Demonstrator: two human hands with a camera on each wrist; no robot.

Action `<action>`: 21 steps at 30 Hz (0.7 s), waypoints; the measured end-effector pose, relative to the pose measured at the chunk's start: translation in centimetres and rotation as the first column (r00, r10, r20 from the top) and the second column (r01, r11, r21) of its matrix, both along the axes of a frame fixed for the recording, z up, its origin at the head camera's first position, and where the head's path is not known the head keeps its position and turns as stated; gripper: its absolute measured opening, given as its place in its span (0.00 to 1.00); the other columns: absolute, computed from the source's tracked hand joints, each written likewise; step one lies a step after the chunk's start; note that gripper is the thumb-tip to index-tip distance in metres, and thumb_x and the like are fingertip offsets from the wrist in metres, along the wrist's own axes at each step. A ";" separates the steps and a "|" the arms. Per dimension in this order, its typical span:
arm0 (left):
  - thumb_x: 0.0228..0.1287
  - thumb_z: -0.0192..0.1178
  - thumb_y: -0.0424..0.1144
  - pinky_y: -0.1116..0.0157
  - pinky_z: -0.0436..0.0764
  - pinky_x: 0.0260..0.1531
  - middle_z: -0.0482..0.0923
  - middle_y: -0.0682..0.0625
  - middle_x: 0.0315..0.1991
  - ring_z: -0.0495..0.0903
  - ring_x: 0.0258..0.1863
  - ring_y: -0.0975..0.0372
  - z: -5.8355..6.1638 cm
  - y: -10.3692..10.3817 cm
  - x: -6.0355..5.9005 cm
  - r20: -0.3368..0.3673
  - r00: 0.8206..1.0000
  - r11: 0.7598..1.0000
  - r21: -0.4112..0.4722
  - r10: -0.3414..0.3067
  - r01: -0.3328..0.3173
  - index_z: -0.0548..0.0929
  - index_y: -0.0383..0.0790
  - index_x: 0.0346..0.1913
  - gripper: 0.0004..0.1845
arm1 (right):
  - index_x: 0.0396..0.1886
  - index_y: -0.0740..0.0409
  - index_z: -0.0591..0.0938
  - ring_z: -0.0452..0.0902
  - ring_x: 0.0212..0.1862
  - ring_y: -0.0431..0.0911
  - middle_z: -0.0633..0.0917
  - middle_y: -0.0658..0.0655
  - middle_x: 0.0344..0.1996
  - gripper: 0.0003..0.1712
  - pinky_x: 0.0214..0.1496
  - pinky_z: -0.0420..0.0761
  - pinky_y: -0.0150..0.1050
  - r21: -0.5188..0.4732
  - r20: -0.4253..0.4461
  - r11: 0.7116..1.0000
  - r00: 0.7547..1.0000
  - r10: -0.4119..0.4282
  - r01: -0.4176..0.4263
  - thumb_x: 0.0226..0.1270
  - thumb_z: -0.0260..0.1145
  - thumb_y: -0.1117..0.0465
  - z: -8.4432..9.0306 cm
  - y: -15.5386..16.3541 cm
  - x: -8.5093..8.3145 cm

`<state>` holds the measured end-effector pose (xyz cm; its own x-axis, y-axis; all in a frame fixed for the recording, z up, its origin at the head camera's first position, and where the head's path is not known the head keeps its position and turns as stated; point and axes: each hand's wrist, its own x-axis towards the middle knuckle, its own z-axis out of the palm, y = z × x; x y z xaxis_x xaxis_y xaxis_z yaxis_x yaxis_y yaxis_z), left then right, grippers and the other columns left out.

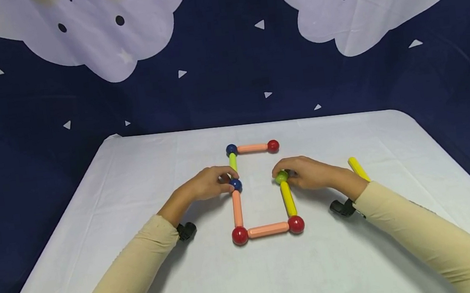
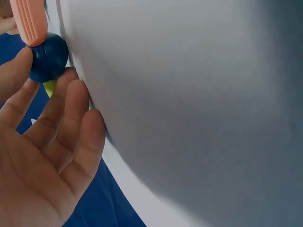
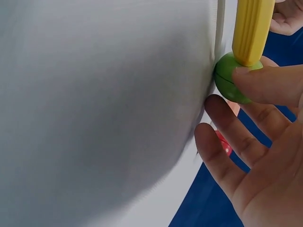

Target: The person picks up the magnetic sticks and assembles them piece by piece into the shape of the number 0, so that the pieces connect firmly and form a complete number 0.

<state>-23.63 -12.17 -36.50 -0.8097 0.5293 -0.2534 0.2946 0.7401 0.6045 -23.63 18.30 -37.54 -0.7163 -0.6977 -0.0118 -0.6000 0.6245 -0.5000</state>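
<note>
My left hand (image 1: 209, 183) pinches a blue ball (image 2: 49, 56) between thumb and fingers. A salmon stick (image 1: 237, 209) runs from that ball toward me to a red ball (image 1: 240, 236); a lime-green stick (image 1: 233, 162) leads away to another blue ball (image 1: 231, 150). Opposite, my right hand (image 1: 307, 172) pinches a green ball (image 3: 229, 78), its thumb across the front. Joined to the green ball is a yellow stick (image 1: 288, 199), ending at a red ball (image 1: 296, 224). Along the near side, a salmon stick (image 1: 268, 230) links the two near red balls.
At the far end, a salmon stick (image 1: 252, 148) joins the far blue ball to a red ball (image 1: 273, 146). A loose yellow stick (image 1: 358, 168) lies beside the right forearm, partly covered by it. White cloth covers the table (image 1: 189, 282); a dark blue patterned curtain (image 1: 228, 84) hangs behind.
</note>
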 end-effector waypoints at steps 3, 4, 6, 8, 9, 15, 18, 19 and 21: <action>0.69 0.62 0.40 0.66 0.76 0.41 0.82 0.45 0.50 0.78 0.44 0.59 0.0 0.0 0.0 0.007 1.000 1.000 -0.001 0.003 -0.003 0.80 0.48 0.58 0.16 | 0.52 0.54 0.82 0.78 0.50 0.46 0.85 0.53 0.51 0.20 0.61 0.79 0.49 0.006 -0.004 1.000 1.000 0.003 -0.003 0.64 0.61 0.76 0.0 0.0 0.0; 0.69 0.62 0.40 0.67 0.76 0.41 0.82 0.45 0.50 0.78 0.44 0.59 0.0 0.1 0.0 0.008 1.000 1.000 -0.001 0.004 -0.004 0.80 0.48 0.58 0.16 | 0.52 0.54 0.82 0.78 0.50 0.46 0.85 0.53 0.51 0.20 0.61 0.78 0.49 0.009 -0.006 1.000 1.000 0.003 -0.003 0.64 0.61 0.75 0.0 0.0 0.0; 0.68 0.62 0.40 0.67 0.76 0.40 0.82 0.45 0.50 0.78 0.43 0.59 0.1 0.1 0.0 0.010 1.000 1.000 0.001 0.004 -0.004 0.80 0.48 0.58 0.16 | 0.52 0.54 0.82 0.78 0.50 0.46 0.85 0.53 0.52 0.20 0.61 0.78 0.49 0.013 -0.009 1.000 1.000 0.006 -0.006 0.64 0.61 0.75 0.0 0.1 0.0; 0.68 0.63 0.39 0.67 0.75 0.40 0.82 0.45 0.49 0.78 0.42 0.59 0.1 0.1 0.1 0.009 1.000 1.000 0.003 0.002 -0.002 0.80 0.47 0.57 0.16 | 0.53 0.53 0.82 0.78 0.51 0.47 0.85 0.53 0.52 0.21 0.62 0.78 0.50 0.014 -0.010 1.000 1.000 0.008 -0.008 0.64 0.61 0.76 0.1 0.3 0.0; 0.68 0.63 0.39 0.68 0.75 0.39 0.82 0.45 0.49 0.78 0.42 0.59 0.1 0.1 0.1 0.009 1.000 1.000 0.004 0.002 -0.002 0.80 0.47 0.57 0.16 | 0.53 0.53 0.82 0.78 0.51 0.47 0.84 0.53 0.53 0.22 0.62 0.78 0.50 0.014 -0.007 1.000 1.000 0.006 -0.006 0.63 0.60 0.77 0.1 0.4 0.0; 0.68 0.63 0.39 0.68 0.75 0.39 0.82 0.45 0.49 0.78 0.43 0.59 0.2 0.1 0.1 0.016 1.000 1.000 0.011 0.003 -0.004 0.80 0.47 0.57 0.16 | 0.56 0.51 0.81 0.79 0.52 0.51 0.82 0.53 0.57 0.30 0.59 0.80 0.52 0.002 -0.009 0.999 0.999 -0.033 0.033 0.60 0.56 0.81 0.7 1.9 0.2; 0.68 0.63 0.39 0.67 0.76 0.40 0.82 0.45 0.49 0.78 0.43 0.59 0.2 0.2 0.1 0.017 1.000 1.000 0.010 0.007 -0.007 0.80 0.47 0.58 0.16 | 0.57 0.53 0.81 0.79 0.52 0.53 0.82 0.55 0.58 0.31 0.57 0.80 0.53 0.010 -0.021 0.998 0.998 -0.063 0.063 0.59 0.54 0.81 1.3 3.0 0.3; 0.68 0.63 0.39 0.67 0.76 0.40 0.82 0.45 0.49 0.78 0.43 0.59 0.2 0.2 0.1 0.018 1.000 1.000 0.011 0.007 -0.007 0.80 0.47 0.58 0.16 | 0.57 0.54 0.81 0.79 0.52 0.53 0.81 0.56 0.58 0.31 0.56 0.81 0.53 0.011 -0.023 0.997 0.997 -0.073 0.073 0.59 0.54 0.82 1.4 3.4 0.3; 0.68 0.62 0.39 0.67 0.76 0.41 0.82 0.45 0.50 0.78 0.44 0.59 0.2 0.2 0.1 0.019 1.000 1.000 0.011 0.007 -0.007 0.80 0.46 0.58 0.16 | 0.58 0.55 0.80 0.79 0.51 0.54 0.81 0.57 0.59 0.31 0.55 0.81 0.53 0.019 -0.025 0.996 0.995 -0.092 0.093 0.58 0.54 0.82 1.7 4.2 0.3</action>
<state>-23.48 -11.99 -36.29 -0.8085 0.5264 -0.2631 0.2779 0.7356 0.6178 -23.34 22.46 -35.79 -0.7779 -0.6284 -0.0072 -0.5510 0.6876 -0.4729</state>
